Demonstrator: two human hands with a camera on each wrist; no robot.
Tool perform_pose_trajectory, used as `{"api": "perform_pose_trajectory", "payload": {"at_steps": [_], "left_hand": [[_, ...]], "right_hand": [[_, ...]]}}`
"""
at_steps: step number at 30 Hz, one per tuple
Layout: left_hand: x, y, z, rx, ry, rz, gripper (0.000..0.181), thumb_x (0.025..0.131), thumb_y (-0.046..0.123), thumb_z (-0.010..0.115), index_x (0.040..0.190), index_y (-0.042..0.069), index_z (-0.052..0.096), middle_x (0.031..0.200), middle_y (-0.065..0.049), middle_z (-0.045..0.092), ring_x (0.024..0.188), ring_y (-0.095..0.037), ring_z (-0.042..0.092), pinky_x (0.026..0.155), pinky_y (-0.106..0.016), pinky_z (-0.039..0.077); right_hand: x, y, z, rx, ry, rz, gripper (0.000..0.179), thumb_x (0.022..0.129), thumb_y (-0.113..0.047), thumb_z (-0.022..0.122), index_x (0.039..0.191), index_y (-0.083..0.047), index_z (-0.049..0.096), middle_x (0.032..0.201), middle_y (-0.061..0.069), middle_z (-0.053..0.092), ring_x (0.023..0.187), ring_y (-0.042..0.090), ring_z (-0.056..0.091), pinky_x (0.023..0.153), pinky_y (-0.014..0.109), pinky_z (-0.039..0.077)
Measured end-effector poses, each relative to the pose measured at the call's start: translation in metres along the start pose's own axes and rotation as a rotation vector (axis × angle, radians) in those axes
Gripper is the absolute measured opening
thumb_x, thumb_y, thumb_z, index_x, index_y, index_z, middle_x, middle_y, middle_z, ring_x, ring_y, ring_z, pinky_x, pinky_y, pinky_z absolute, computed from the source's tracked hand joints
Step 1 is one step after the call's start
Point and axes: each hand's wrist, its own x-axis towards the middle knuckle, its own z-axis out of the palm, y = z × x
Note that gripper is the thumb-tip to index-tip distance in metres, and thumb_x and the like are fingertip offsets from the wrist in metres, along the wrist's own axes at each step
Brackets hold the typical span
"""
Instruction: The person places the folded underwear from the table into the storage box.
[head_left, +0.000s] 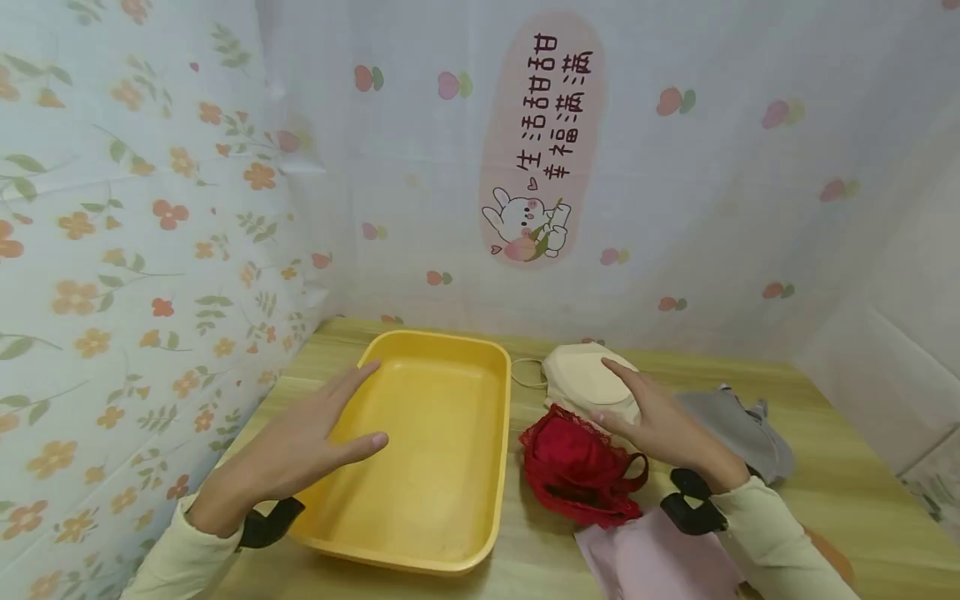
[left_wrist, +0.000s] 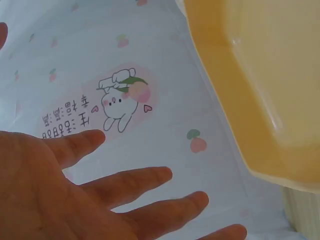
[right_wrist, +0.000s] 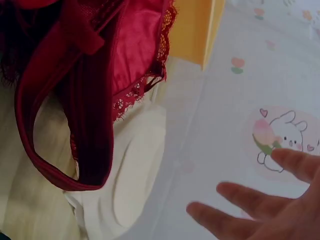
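My left hand (head_left: pixel 307 450) hovers by the left side of a yellow plastic tray (head_left: pixel 427 450), its fingers extended and thumb apart, holding nothing. In the left wrist view the fingers (left_wrist: pixel 145 182) are spread, away from the tray's wall. My right hand (head_left: pixel 663 425) is likewise held out with spread fingers and nothing in it. Below and beside it lie a red lace-trimmed bra (head_left: pixel 570 467) and a cream bra (head_left: pixel 588 383) with a thin strap loop. A grey garment (head_left: pixel 727 425), perhaps another bra, lies beyond the right wrist, partly hidden by it.
A pale pink garment (head_left: pixel 667 558) lies at the table's near side, partly under the right forearm. Something orange-brown (head_left: pixel 831 554) peeks out beside the right sleeve. Patterned white sheets hang behind the wooden table (head_left: pixel 847 492) and along its left and right sides.
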Motion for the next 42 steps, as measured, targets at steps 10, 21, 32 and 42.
{"api": "perform_pose_trajectory", "payload": {"at_steps": [10, 21, 32, 42], "left_hand": [[-0.02, -0.011, 0.0, -0.168, -0.007, 0.037, 0.078, 0.097, 0.043, 0.062, 0.161, 0.033, 0.017, 0.166, -0.013, 0.027, 0.148, -0.046, 0.032, 0.107, -0.072, 0.034], [-0.032, -0.036, 0.0, -0.279, -0.019, 0.09, 0.092, 0.09, 0.026, 0.073, 0.16, 0.037, 0.015, 0.167, -0.016, 0.023, 0.147, -0.049, 0.03, 0.104, -0.07, 0.037], [-0.032, -0.089, 0.013, -0.733, -0.113, 0.386, 0.102, 0.086, 0.002, 0.074, 0.161, 0.0, 0.004, 0.172, -0.005, 0.01, 0.151, 0.008, 0.02, 0.114, -0.009, 0.03], [-0.036, -0.097, 0.026, -0.748, -0.156, 0.348, 0.109, 0.083, -0.005, 0.074, 0.161, 0.003, -0.001, 0.171, 0.008, 0.004, 0.148, 0.014, 0.017, 0.113, -0.005, 0.025]], "right_hand": [[-0.008, 0.02, 0.003, 0.174, -0.096, -0.003, 0.082, 0.094, -0.036, 0.07, 0.159, -0.01, 0.026, 0.163, 0.025, 0.025, 0.135, 0.06, 0.04, 0.097, 0.072, 0.042], [-0.01, 0.023, 0.006, 0.227, -0.163, 0.007, 0.083, 0.092, -0.036, 0.073, 0.158, -0.014, 0.028, 0.162, 0.026, 0.028, 0.137, 0.058, 0.039, 0.096, 0.071, 0.043], [-0.014, 0.027, 0.01, 0.201, -0.15, 0.0, 0.084, 0.091, -0.036, 0.074, 0.159, -0.015, 0.029, 0.161, 0.025, 0.028, 0.14, 0.058, 0.033, 0.098, 0.074, 0.039], [-0.016, 0.032, 0.014, 0.212, -0.151, 0.015, 0.084, 0.09, -0.037, 0.074, 0.157, -0.01, 0.031, 0.159, 0.027, 0.031, 0.138, 0.059, 0.035, 0.095, 0.073, 0.042]]}}
